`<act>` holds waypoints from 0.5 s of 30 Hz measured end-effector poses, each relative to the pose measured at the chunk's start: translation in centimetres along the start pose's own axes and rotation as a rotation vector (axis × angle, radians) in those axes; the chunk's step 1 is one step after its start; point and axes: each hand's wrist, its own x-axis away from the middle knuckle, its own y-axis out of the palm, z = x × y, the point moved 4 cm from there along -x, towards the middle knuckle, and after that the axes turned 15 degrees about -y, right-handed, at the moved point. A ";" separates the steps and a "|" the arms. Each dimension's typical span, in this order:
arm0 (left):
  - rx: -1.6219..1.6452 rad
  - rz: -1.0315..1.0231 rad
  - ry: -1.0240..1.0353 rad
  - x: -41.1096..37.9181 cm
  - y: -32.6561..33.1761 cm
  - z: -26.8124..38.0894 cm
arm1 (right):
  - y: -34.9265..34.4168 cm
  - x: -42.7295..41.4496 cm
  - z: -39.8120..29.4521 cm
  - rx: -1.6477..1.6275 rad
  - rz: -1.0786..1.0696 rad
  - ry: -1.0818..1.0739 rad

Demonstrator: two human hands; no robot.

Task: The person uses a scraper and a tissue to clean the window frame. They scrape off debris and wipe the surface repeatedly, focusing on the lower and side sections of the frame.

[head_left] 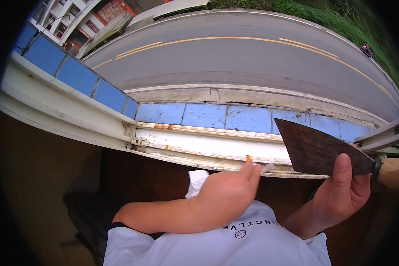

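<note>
My left hand [231, 191] reaches across in front of my body, its fingertips at the inner rail of a white window track [212, 143]. A crumpled white tissue [197, 183] pokes out from that hand, and a blurred whitish bit shows past the fingertips. My right hand [342, 193] pinches the dark metal blade of a putty knife [312, 146], thumb on its upper face. The blade is raised over the right part of the track, hiding some of it. Its wooden handle [392, 173] points right. Rust stains [164, 126] and dirt mark the rails.
Beyond the track runs an outer ledge of blue tiles [204, 115], dirty in places. A pale window frame [69, 99] rises at the left, another frame piece [380, 136] at the right. Outside and below lies a road [219, 60], with a motorcycle [367, 51] at its far edge.
</note>
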 end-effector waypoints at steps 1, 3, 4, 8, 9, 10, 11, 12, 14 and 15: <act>0.017 -0.021 0.035 -0.5 0.3 0.9 | -0.3 0.0 0.0 -0.003 0.004 0.002; 0.055 -0.057 0.099 -1.7 1.0 2.5 | -0.9 0.1 0.0 0.018 0.015 0.002; 0.072 -0.087 0.116 -2.3 1.2 3.2 | -1.2 0.1 0.0 0.042 0.020 0.000; 0.212 -0.029 0.162 -3.0 1.1 2.9 | -2.4 -0.3 -0.1 0.070 0.025 -0.014; 0.246 0.003 0.180 -2.8 0.8 2.6 | -2.7 -0.4 -0.2 0.070 0.028 -0.028; 0.248 0.058 0.160 -2.6 0.3 2.1 | -2.8 -0.6 -0.2 0.070 0.031 -0.042; 0.249 0.113 0.140 -2.3 -0.5 1.4 | -2.8 -0.7 -0.2 0.071 0.034 -0.056; 0.258 0.168 0.121 -1.9 -1.3 0.6 | -2.8 -0.6 -0.3 0.080 0.060 -0.051; 0.237 0.208 0.049 -1.2 -2.5 -1.4 | -2.5 -0.5 -0.3 0.105 0.115 -0.054; 0.203 0.223 0.005 -0.4 -3.0 -2.2 | -2.5 -0.5 -0.4 0.111 0.116 -0.054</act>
